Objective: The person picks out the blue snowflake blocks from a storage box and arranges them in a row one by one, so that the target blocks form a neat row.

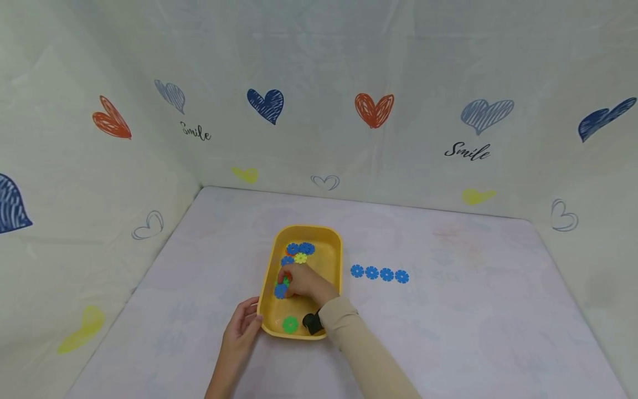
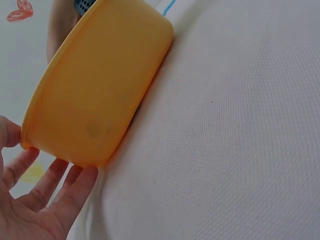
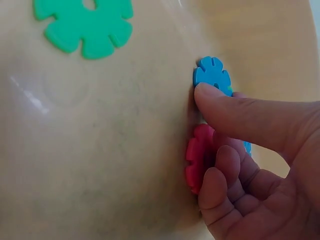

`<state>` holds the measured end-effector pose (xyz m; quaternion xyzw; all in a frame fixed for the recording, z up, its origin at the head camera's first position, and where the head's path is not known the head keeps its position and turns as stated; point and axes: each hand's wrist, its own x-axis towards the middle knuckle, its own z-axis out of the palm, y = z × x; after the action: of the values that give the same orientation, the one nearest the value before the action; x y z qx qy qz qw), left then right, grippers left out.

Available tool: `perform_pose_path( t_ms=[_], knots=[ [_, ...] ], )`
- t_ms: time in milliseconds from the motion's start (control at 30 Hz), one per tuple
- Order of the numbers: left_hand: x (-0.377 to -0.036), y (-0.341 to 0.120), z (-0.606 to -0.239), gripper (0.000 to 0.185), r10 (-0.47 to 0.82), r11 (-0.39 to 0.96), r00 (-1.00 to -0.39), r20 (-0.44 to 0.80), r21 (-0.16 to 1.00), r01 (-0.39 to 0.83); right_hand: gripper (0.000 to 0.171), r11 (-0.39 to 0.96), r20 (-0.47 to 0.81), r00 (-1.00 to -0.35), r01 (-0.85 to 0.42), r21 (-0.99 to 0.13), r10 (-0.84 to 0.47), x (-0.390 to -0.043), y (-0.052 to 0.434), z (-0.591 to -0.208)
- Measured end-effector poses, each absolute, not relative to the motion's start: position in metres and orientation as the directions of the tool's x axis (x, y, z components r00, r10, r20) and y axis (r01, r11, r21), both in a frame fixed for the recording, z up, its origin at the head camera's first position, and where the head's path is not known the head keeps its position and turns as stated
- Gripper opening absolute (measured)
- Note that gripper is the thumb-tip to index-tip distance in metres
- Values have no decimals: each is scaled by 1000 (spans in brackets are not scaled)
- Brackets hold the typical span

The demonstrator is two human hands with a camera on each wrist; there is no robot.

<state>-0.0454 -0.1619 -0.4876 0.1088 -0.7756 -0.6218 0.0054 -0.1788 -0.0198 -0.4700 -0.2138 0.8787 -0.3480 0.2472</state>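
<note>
On the left, the left hand (image 1: 241, 327) grips the near left corner of the yellow tray (image 1: 329, 249), thumb at the rim, fingers against the outer wall; the tray stands on the counter (image 1: 448, 332), its long axis running near to far; inside, toward its left wall, a blue disc (image 1: 281, 291) seems pinched by the right hand (image 1: 301, 280), thumb over its face, the finger behind mostly hidden; a red disc (image 3: 199, 160) sits just beside the curled fingers; a green disc (image 1: 290, 325) lies apart at the tray's near end; the right hand is the nearer to the row of four blue discs (image 1: 371, 272), which runs left to right on the counter, right of that hand and beyond the tray's right wall.
</note>
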Motion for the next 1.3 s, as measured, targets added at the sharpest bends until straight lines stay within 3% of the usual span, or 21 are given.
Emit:
perform_pose_path(
  t_ms=[1300],
  knots=[
    [-44, -162, -485, 36, -172, 194, -977, -129, 968, -162, 13, 687, -295, -797, -195, -700, -527, -173, -12, -461]
  ],
)
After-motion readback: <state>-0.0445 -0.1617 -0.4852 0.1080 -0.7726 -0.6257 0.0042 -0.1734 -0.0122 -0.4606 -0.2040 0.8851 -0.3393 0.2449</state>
